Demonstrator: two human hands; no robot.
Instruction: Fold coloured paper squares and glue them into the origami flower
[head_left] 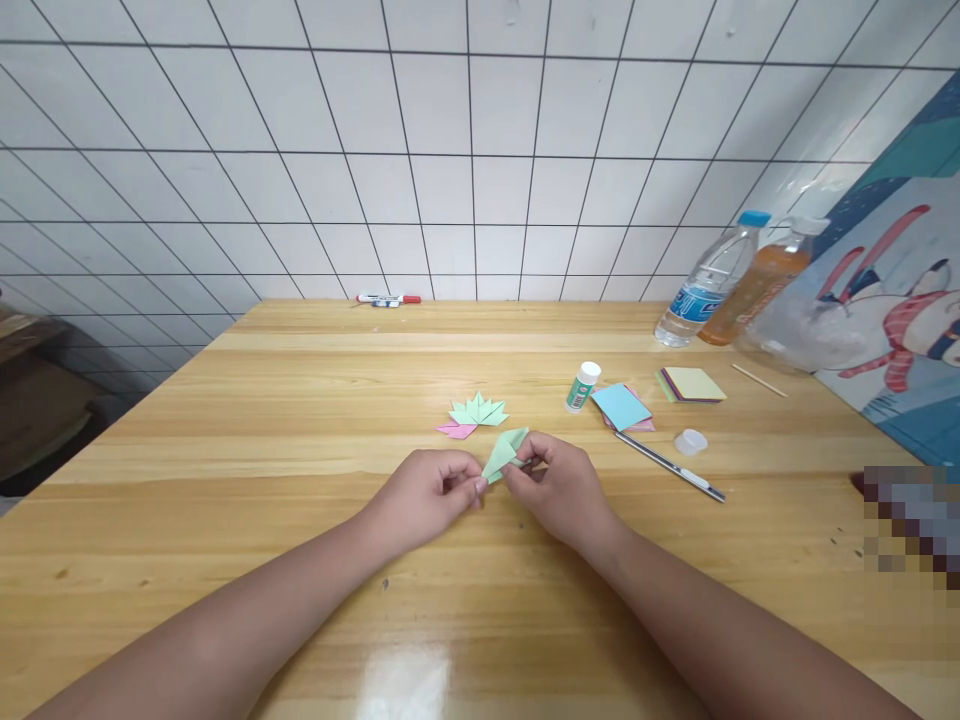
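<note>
A partly folded piece of light green paper is held between both hands, just above the wooden table. My left hand pinches its pointed lower-left tip between thumb and finger. On its right side, the thumb and fingers of my right hand grip the folded flaps. Just beyond the hands lies a fan-shaped folded paper piece with several green points and a pink point at its left end.
A glue stick stands right of centre, beside blue and pink paper squares. Nearby are a silver pen-like tool, a small clear cap, a paper stack and a thin wooden stick. Bottles and markers are by the wall.
</note>
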